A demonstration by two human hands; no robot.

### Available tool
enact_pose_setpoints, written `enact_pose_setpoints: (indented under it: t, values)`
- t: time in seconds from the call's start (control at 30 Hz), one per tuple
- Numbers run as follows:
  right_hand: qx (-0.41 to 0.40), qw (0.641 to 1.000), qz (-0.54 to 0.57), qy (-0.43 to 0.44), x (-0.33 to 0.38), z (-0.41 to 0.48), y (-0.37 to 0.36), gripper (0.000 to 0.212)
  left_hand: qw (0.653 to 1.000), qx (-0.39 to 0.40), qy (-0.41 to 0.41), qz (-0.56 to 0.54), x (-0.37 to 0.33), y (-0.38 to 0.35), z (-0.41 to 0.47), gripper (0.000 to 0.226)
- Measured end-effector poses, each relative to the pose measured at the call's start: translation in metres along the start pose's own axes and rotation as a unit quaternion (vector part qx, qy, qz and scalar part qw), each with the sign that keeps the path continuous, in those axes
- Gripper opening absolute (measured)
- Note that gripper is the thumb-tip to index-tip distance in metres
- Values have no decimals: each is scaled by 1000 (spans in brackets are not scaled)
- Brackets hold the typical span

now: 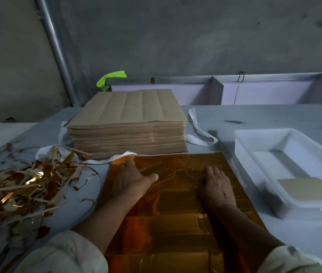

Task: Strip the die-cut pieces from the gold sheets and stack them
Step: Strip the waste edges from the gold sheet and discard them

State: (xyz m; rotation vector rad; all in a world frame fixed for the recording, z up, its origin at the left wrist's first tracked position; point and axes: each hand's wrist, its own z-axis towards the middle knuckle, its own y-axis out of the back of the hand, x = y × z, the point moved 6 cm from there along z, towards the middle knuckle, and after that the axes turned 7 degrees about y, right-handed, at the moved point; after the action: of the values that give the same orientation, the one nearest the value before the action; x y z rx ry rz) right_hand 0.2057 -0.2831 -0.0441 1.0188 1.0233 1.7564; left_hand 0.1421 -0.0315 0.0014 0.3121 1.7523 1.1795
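Biggest worry starts on the left: that scrap pile [18, 186] of gold trimmings sits near the work, so loose strips could snag or get dragged under the sheet. The tall stack [128, 125] of brown-backed sheets butts right against the far edge, so a hard tug could knock it crooked. The left hand [132, 179] has its grip clamped on a fan of die-cut pieces [166, 174], fingers bent over, thumb pressing on top; that fan is already splayed and could slide apart or crease. The pieces lie on the gold sheet [175, 213], which is flat on the bench [244, 117] right in front of the person. The right hand [216, 187] lies flat with its grip apart, holding the sheet down; if it slips, I'd guess the foil tears where it shouldn't. Counts: one scrap pile, one tall stack, two hands, one fan (can't count the pieces), one white tray [243, 150], one tan piece [306, 189] in it, maybe more underneath.
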Motion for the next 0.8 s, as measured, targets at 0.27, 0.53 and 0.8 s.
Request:
enact_pose_setpoints:
  t: [0.27,0.53,0.8]
  values:
    - [-8,1000,6,4,0,0,-2,16,970,185,-56,146,-8,-38,12,134]
    - [-13,1000,7,8,-1,0,-4,17,970,180,-40,161,-13,-39,14,124]
    - [-13,1000,8,9,-1,-1,-4,18,964,163,-48,205,-20,-41,13,109]
